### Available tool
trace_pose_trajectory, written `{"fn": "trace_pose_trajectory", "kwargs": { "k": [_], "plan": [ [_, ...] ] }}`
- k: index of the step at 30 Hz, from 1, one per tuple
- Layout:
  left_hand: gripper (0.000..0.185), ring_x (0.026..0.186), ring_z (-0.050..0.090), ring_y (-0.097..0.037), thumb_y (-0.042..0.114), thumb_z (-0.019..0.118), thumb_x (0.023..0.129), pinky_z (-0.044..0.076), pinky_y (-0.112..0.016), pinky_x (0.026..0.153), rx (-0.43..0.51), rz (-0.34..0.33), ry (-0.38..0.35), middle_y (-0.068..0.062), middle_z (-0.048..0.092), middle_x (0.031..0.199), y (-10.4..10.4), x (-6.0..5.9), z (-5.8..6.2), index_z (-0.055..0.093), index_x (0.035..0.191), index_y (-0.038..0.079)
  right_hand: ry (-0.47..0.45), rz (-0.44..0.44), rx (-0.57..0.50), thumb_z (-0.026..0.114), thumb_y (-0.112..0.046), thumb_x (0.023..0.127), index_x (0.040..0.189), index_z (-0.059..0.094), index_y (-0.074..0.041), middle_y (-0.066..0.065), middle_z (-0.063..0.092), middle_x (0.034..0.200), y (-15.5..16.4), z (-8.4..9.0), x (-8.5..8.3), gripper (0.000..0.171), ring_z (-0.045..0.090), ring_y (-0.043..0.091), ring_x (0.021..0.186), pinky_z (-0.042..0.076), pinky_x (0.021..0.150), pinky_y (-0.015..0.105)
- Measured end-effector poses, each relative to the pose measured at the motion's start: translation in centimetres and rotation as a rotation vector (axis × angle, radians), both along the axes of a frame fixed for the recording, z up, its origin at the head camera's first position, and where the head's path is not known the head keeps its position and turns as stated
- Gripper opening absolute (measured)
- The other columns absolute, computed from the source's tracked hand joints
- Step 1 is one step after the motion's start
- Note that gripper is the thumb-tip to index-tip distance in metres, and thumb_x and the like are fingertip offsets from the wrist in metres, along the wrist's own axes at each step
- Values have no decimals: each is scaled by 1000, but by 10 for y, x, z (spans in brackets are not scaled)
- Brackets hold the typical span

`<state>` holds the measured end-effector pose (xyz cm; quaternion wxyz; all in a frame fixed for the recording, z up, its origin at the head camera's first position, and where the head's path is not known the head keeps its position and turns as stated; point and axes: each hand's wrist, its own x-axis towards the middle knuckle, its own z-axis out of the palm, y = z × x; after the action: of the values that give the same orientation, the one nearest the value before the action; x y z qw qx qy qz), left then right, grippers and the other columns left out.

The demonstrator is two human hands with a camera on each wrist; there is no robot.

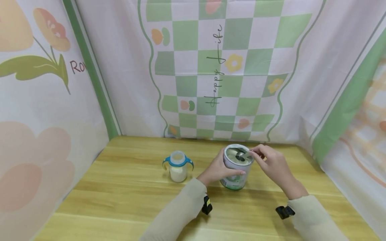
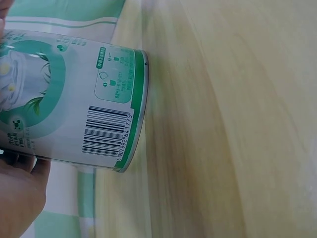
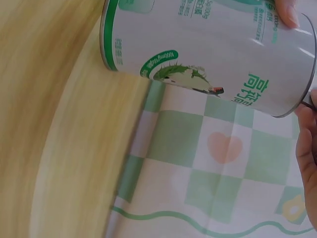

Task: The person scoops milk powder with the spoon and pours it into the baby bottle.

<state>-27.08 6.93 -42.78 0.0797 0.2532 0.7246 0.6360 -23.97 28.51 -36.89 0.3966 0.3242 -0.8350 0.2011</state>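
A white and green powder can (image 1: 234,182) is gripped around its side by my left hand (image 1: 214,170). Its top is uncovered, with pale powder (image 1: 231,156) inside. My right hand (image 1: 273,165), at the can's right rim, pinches the handle of a metal spoon (image 1: 240,155) whose bowl is in the can's mouth. In the left wrist view the can (image 2: 69,74) shows a barcode, and part of the left hand (image 2: 20,193) supports it. The right wrist view has the can (image 3: 198,44) and the edge of the right hand (image 3: 308,153); most of the spoon is hidden there.
Left of the can, a baby bottle (image 1: 178,173) with blue handles (image 1: 189,161) stands upright on the wooden table (image 1: 126,187), holding whitish contents. A checked green and white curtain (image 1: 211,83) hangs behind the table, and printed cloth (image 1: 45,140) hangs at the left.
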Motion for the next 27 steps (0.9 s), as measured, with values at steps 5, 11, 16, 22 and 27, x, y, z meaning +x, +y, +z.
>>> {"fn": "trace_pose_trajectory", "kwargs": {
  "k": [5, 11, 16, 22, 27],
  "plan": [
    [91, 114, 56, -8, 28, 90, 78, 46, -34, 96, 2, -19, -6, 3, 52, 135, -1, 0, 0, 34, 150, 20, -10, 47, 70, 83, 6, 72, 88, 70, -9, -5, 64, 77, -2, 5, 0, 25, 56, 6, 66, 46, 56, 20],
    [92, 112, 55, -6, 28, 89, 78, 47, -33, 95, 6, -21, -14, -1, 51, 137, -2, 1, 0, 34, 150, 17, -32, 151, 148, 81, 1, 80, 86, 68, -9, -5, 64, 78, -6, 14, -2, 18, 53, 3, 66, 44, 57, 17],
    [91, 112, 56, -6, 27, 88, 79, 48, -31, 94, 17, -37, -20, -5, 50, 139, -2, 1, 1, 33, 151, 17, -53, 200, 212, 66, -22, 99, 88, 68, -9, -5, 63, 78, -9, 21, -4, 17, 51, 4, 65, 45, 55, 21],
    [86, 111, 58, -7, 23, 87, 81, 49, -30, 93, 61, -79, -16, -11, 49, 141, -2, 1, 1, 34, 148, 20, -147, 186, 291, 81, 8, 77, 86, 66, -11, -5, 61, 78, -17, 29, -2, 26, 52, 4, 67, 48, 55, 25],
    [84, 110, 58, -7, 23, 87, 81, 49, -29, 92, 47, -64, -16, -5, 51, 138, -2, 1, 2, 35, 147, 26, -263, 181, 324, 78, 7, 82, 83, 63, -18, -10, 60, 78, -22, 36, -1, 29, 52, 2, 67, 48, 56, 26]
  ]
}}
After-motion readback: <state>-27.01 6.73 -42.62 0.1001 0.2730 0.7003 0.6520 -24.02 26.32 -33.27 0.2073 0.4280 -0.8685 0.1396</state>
